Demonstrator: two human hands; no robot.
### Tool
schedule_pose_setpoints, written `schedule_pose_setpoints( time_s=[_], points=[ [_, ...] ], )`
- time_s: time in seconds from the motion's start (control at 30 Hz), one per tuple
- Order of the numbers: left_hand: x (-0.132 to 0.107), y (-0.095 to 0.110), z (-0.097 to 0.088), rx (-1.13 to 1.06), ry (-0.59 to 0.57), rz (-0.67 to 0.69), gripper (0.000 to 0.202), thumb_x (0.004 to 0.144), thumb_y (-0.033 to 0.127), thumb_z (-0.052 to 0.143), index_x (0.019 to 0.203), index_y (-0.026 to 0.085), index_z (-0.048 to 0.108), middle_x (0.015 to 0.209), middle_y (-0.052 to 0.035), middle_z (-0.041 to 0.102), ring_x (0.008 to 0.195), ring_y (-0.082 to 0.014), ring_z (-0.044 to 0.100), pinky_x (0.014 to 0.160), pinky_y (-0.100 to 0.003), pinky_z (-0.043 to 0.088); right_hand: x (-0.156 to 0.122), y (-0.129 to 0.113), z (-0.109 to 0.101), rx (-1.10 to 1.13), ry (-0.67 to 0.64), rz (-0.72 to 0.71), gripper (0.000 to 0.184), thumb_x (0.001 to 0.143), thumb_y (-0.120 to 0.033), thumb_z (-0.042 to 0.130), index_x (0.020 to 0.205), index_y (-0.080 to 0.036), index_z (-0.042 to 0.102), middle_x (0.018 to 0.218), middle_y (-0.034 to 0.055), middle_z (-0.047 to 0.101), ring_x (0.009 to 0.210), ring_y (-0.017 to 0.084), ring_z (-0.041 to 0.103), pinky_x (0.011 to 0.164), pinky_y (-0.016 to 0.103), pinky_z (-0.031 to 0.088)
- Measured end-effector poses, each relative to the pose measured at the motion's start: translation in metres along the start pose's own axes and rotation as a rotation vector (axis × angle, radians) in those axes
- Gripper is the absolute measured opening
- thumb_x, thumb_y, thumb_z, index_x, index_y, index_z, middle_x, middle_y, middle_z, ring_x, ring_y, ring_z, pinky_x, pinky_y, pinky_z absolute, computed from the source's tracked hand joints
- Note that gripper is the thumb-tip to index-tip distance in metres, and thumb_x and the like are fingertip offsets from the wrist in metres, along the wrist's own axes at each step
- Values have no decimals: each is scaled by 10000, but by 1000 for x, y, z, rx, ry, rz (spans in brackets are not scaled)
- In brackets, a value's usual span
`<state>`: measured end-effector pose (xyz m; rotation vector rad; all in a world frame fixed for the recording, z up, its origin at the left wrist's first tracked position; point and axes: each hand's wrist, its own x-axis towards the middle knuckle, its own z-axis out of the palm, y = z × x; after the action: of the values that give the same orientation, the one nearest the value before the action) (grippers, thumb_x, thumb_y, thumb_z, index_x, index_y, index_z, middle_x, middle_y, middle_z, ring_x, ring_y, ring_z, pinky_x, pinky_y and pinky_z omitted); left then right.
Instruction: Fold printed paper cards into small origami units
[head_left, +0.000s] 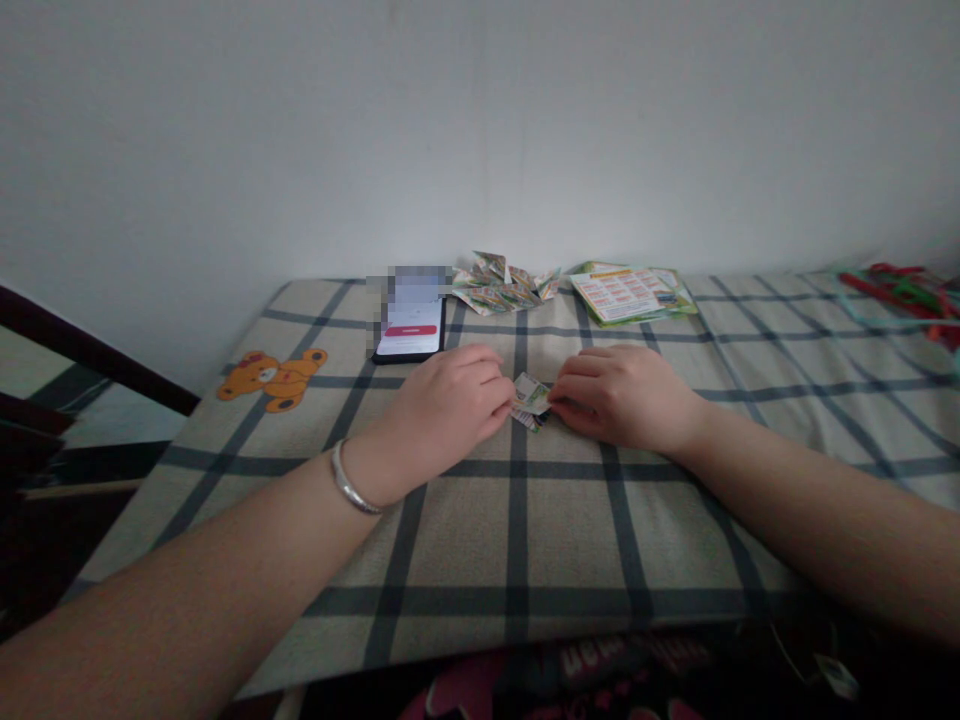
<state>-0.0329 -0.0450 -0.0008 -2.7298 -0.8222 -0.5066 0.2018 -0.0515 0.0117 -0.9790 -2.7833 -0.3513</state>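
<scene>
Between my hands is a small piece of folded printed paper (532,396), whitish with green and dark print. My left hand (457,400), with a silver bangle on its wrist, pinches the paper's left edge. On the other side, my right hand (619,397) grips the right edge with thumb and fingers pressed together. Both hands rest low over the checked tablecloth (487,530). Just behind them lies a pile of small folded paper pieces (504,285) with similar print. My fingers hide parts of the held paper's edges.
A phone (409,325) with its screen lit lies behind my left hand. Printed leaflets (630,295) are stacked at the back right. Red and green items (907,295) sit at the far right. The wall (480,130) borders the table's back; a bear picture (274,380) is at left.
</scene>
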Motion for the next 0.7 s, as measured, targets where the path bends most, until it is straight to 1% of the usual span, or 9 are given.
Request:
schedule_pose_setpoints(
  time_s=[0.13,0.23,0.33,0.5,0.7],
  points=[
    [0,1,0,-2,27,-20,154,889,215,568,778,156,657,822,-62,670,1112,-259,559,935,-392,495,0,2,1,-4,2,13,234,910,-272,491,829,-181,691,798,38,648,723,163,556,620,306,307],
    [0,1,0,-17,31,-49,153,879,211,574,762,152,652,812,-60,665,1125,-263,558,974,-398,481,2,0,4,20,20,31,223,892,-254,504,804,-169,690,793,46,652,718,160,555,617,301,309],
    [0,1,0,-54,11,-95,133,869,215,586,774,153,656,828,-58,671,1134,-266,554,996,-410,471,3,-1,5,62,39,86,187,859,-247,532,795,-168,690,780,46,656,707,161,558,605,296,313],
    [0,-1,0,-115,6,-175,110,848,217,607,764,167,658,851,-48,678,1159,-267,543,999,-418,466,3,-1,6,109,34,163,156,838,-242,546,793,-179,681,783,38,655,719,166,573,598,289,324],
    [0,1,0,-59,-1,-179,136,854,208,573,757,164,658,843,-61,674,1086,-266,574,958,-426,487,4,-1,6,168,28,200,130,830,-237,556,793,-183,668,788,34,651,724,164,579,591,284,327]
  ],
)
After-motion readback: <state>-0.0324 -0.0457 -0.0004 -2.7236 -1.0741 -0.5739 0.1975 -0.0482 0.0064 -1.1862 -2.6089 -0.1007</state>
